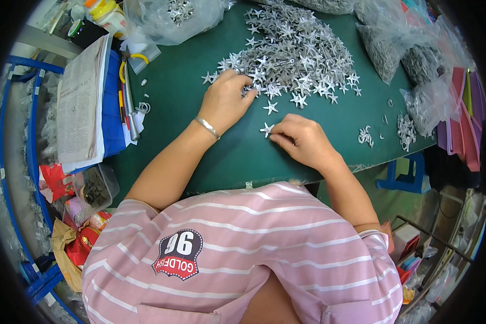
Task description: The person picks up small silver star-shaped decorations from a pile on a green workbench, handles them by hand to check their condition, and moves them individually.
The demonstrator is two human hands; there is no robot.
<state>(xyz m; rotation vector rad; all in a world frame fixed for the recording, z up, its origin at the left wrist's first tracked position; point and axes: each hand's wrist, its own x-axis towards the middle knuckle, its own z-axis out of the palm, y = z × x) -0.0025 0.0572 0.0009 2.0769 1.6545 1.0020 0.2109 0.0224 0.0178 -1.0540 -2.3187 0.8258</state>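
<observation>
A big heap of silver starfish charms lies on the green table mat. At its near left edge rests my left hand, with a bracelet on the wrist. Its fingers curl in against the charms, and whatever they pinch is hidden among them. Closer to me, my right hand pinches a single starfish charm between thumb and forefinger, one side of it sticking out to the left. Another loose starfish charm lies just beyond it, apart from the heap.
Small silver pieces and a tangled silver cluster lie to the right. Filled plastic bags crowd the far right, and another bag stands far left. Pliers and a newspaper are on the left.
</observation>
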